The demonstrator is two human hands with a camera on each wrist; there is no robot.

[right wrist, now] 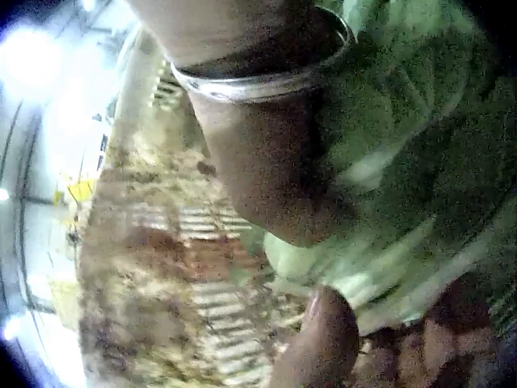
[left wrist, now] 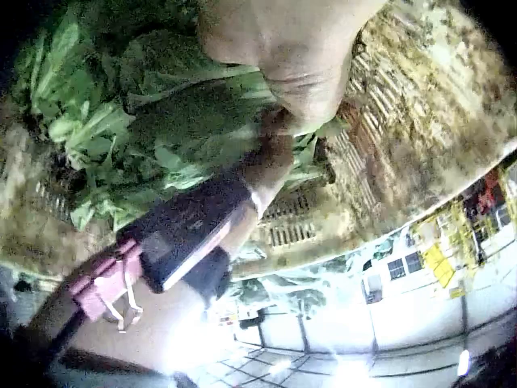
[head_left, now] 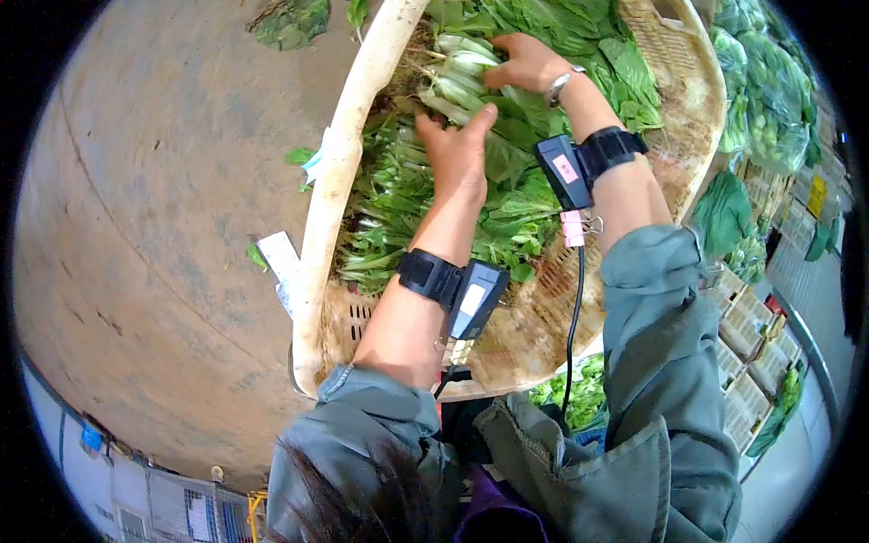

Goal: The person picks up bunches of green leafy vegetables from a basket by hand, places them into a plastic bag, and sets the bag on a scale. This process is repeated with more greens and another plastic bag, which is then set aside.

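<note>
A bunch of leafy greens (head_left: 457, 77) with thick white stems and rooty ends lies at the far side of a dirty cream plastic crate (head_left: 330, 199). My left hand (head_left: 457, 154) holds the near side of the bunch, thumb and forefinger spread around the stems. From the right, my right hand (head_left: 532, 65) grips the same bunch where the stems meet the leaves; a silver bracelet (right wrist: 258, 87) circles that wrist. Some fingertips are hidden among the leaves. Both hands come close together at the pale stems in the right wrist view.
More loose greens (head_left: 389, 181) with thinner stems fill the crate's left part. Bagged vegetables (head_left: 769, 100) and stacked crates (head_left: 747, 362) stand at the right. Concrete floor (head_left: 163, 226) spreads left, with a white paper strip (head_left: 281, 267) at the crate's side.
</note>
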